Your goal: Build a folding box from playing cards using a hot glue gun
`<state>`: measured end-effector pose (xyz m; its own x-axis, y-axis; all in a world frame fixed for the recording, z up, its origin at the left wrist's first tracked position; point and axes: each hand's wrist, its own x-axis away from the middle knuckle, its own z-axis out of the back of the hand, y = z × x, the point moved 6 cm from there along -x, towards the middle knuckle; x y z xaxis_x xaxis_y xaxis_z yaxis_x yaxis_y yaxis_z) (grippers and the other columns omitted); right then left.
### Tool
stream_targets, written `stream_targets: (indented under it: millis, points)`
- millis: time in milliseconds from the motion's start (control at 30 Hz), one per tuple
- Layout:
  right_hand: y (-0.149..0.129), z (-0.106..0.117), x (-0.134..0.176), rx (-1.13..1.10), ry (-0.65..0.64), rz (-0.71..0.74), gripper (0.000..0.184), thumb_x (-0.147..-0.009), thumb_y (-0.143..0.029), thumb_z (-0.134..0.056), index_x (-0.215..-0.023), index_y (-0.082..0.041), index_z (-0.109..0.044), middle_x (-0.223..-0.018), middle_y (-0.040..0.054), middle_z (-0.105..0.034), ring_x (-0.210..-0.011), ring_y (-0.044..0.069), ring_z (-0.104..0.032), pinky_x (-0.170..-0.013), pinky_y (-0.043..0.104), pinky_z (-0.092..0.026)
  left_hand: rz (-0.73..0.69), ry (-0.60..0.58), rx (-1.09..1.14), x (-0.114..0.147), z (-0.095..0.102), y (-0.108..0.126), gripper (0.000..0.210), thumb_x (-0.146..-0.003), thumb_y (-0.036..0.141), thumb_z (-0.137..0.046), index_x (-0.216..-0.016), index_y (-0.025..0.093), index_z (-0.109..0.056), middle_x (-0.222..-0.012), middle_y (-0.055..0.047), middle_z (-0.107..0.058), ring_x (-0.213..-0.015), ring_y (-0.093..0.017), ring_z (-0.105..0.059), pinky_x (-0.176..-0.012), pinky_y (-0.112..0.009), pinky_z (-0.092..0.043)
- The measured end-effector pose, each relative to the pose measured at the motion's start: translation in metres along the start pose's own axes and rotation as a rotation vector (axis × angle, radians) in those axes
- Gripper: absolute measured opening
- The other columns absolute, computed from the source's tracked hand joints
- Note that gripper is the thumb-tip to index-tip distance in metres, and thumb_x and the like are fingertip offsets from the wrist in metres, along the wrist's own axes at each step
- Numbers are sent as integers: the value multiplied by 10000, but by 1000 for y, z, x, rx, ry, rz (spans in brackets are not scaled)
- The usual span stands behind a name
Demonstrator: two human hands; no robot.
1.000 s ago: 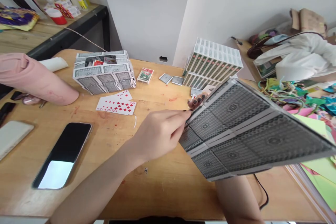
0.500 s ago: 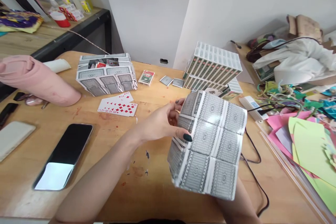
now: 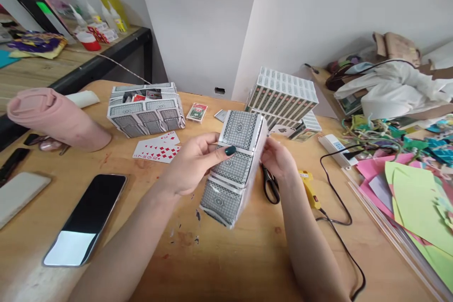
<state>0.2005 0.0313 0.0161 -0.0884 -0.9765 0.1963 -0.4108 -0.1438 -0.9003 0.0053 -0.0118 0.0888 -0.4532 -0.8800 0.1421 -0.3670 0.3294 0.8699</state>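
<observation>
A box built from grey-backed playing cards (image 3: pixel 228 165) is held tilted above the table, a narrow side facing me. My left hand (image 3: pixel 191 160) grips its left side, dark-nailed thumb on the card backs and fingers behind. At the right side, my right hand (image 3: pixel 279 158) holds the box, with its fingertips partly hidden. Beneath that hand lie black-handled scissors (image 3: pixel 271 189) and a yellow tool with a black cord (image 3: pixel 310 189). Loose face-up diamond cards (image 3: pixel 155 148) lie left of my left hand. A similar card-covered box (image 3: pixel 146 115), open on top, stands behind them.
Stacked card packs (image 3: pixel 283 94) stand at the back right, and a single card pack (image 3: pixel 197 112) at the back. A phone (image 3: pixel 87 217) and pink tumbler (image 3: pixel 60 120) are on the left. Coloured paper (image 3: pixel 414 198) and a power strip (image 3: pixel 338 151) lie right.
The card box has turned from its broad face to a narrow side and moved left. My right hand has come out from behind it, and the scissors and yellow tool now show.
</observation>
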Motion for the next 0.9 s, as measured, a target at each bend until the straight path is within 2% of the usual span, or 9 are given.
stream_targets:
  millis: [100,167,267,367,500,600,733,833,900]
  points:
    - [-15,-9,16,51,-8,7,157,-779,-336,-693,-836,-191,-678,-875,30,-677,-876,162,-638,-893,365,-521,-87,116,-135,-2,12,5,219,-754,256,-716,-935,145,-660,-775,-28,-713,-666,-149,-655,-595,-249,-504]
    - [-18,-28,31,195,-132,-28,300,-785,-441,-667,-970,-205,-685,-1033,76,-684,-1013,227,-622,-882,435,-529,-128,186,-203,-6,17,5,200,-769,253,-697,-932,143,-663,-785,-29,-712,-687,-150,-653,-610,-250,-497]
    - [-8,-58,48,361,-331,-117,501,-757,-469,-682,-1202,-253,-605,-1317,77,-572,-1216,266,-524,-960,462,-483,-139,242,-218,-11,23,1,210,-797,287,-659,-954,148,-664,-824,-37,-711,-725,-157,-653,-639,-265,-498]
    - [1,-75,51,326,-380,-76,534,-773,-468,-660,-1254,-250,-579,-1338,45,-562,-1268,234,-487,-1081,425,-382,-93,251,-221,-15,28,-4,245,-786,315,-665,-962,144,-669,-858,-55,-712,-740,-168,-653,-651,-287,-500]
    - [9,-77,46,279,-292,-22,501,-767,-455,-665,-1212,-229,-618,-1284,43,-607,-1243,235,-515,-1088,419,-377,34,223,-288,-18,34,-15,297,-706,280,-742,-949,122,-676,-865,-76,-716,-732,-174,-648,-650,-298,-496]
    - [10,-74,45,230,-247,-6,535,-720,-431,-716,-1206,-228,-620,-1284,54,-606,-1227,249,-530,-1091,447,-367,58,232,-300,-19,38,-19,324,-697,266,-751,-972,116,-670,-884,-88,-719,-747,-181,-650,-639,-295,-492]
    - [15,-74,44,147,-300,-65,582,-708,-383,-733,-1256,-265,-575,-1399,41,-501,-1307,249,-444,-1114,456,-325,51,185,-277,-18,34,-16,318,-693,241,-756,-974,119,-670,-912,-95,-722,-793,-195,-658,-665,-303,-503]
    - [13,-73,42,152,-321,-18,669,-709,-366,-725,-1331,-287,-492,-1467,32,-413,-1368,251,-349,-1130,469,-280,4,149,-275,-13,27,-8,288,-702,235,-750,-958,122,-678,-898,-87,-727,-787,-199,-667,-680,-309,-510]
    - [12,-72,43,147,-334,24,789,-699,-357,-728,-1404,-317,-376,-1501,22,-356,-1372,259,-335,-1119,487,-287,-48,114,-282,-9,23,-1,275,-703,235,-751,-944,120,-686,-899,-85,-731,-796,-207,-671,-698,-316,-516]
